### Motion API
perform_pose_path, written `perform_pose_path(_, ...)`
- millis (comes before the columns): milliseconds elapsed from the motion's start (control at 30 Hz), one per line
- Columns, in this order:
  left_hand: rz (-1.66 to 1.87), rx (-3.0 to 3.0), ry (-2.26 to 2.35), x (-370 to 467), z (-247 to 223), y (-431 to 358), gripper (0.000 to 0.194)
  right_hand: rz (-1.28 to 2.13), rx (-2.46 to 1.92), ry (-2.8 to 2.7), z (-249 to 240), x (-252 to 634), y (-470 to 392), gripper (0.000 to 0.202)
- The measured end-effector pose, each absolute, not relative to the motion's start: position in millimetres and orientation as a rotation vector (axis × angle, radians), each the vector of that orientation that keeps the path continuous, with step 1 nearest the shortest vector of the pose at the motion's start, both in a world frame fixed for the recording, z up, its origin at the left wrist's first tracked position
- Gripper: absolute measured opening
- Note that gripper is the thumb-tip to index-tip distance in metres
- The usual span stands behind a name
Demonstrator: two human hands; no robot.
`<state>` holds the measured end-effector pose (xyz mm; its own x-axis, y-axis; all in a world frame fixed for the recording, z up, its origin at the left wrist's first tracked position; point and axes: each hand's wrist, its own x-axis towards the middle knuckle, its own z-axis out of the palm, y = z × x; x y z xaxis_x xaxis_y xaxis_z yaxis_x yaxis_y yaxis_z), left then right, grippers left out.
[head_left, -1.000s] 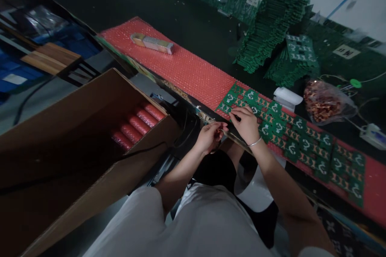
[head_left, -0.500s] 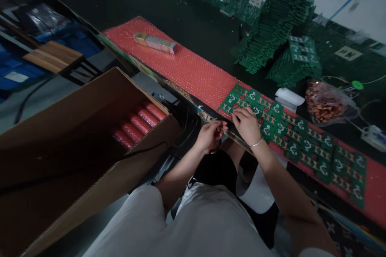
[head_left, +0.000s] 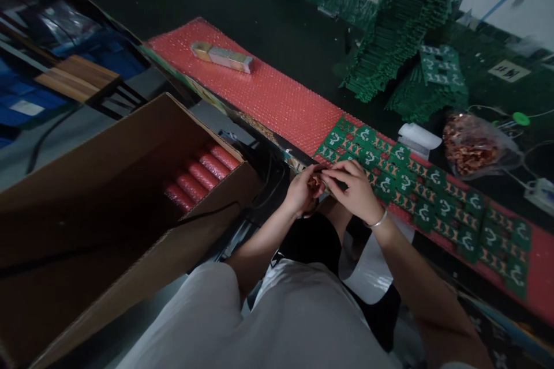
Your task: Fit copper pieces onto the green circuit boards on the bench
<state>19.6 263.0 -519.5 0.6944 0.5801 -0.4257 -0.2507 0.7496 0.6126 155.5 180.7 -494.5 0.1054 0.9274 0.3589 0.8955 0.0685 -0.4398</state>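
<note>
My left hand (head_left: 299, 192) is cupped near the table's front edge, its fingers curled round several small copper-coloured metal pieces (head_left: 314, 183). Thumb and fingers of my right hand (head_left: 352, 189) are pinched together at the fingertips of the left. Whether a piece sits in that pinch is too small to tell. Just beyond the hands, rows of green circuit boards (head_left: 404, 183) lie on a strip of pink bubble wrap (head_left: 268, 95). Copper-coloured parts show on the boards.
A clear bag of copper pieces (head_left: 470, 147) and a white roll (head_left: 419, 137) lie behind the boards. Stacked green boards (head_left: 398, 34) stand farther back. Packing tape dispenser-like object (head_left: 223, 59) rests on the wrap. At left, an open carton (head_left: 142, 242) holds pink rolls (head_left: 201, 176).
My right hand has moved left from above the board edge to meet the left hand's fingertips. The left hand has turned, so the copper pieces in its palm now show.
</note>
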Motion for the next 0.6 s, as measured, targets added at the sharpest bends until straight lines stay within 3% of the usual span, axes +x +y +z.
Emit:
perform_pose_path(300, 0.483, 0.569, 0.607, 21.3, -513.2, 258.1, 0.04, 0.213, -1.782, -1.688, -498.9, 151.2, 183.3, 0.014)
perform_pose_path(600, 0.497, 0.614, 0.497, 23.0, -521.1, 259.3, 0.041, 0.542, -1.72, -1.335, -498.2, 160.8, 180.0, 0.029)
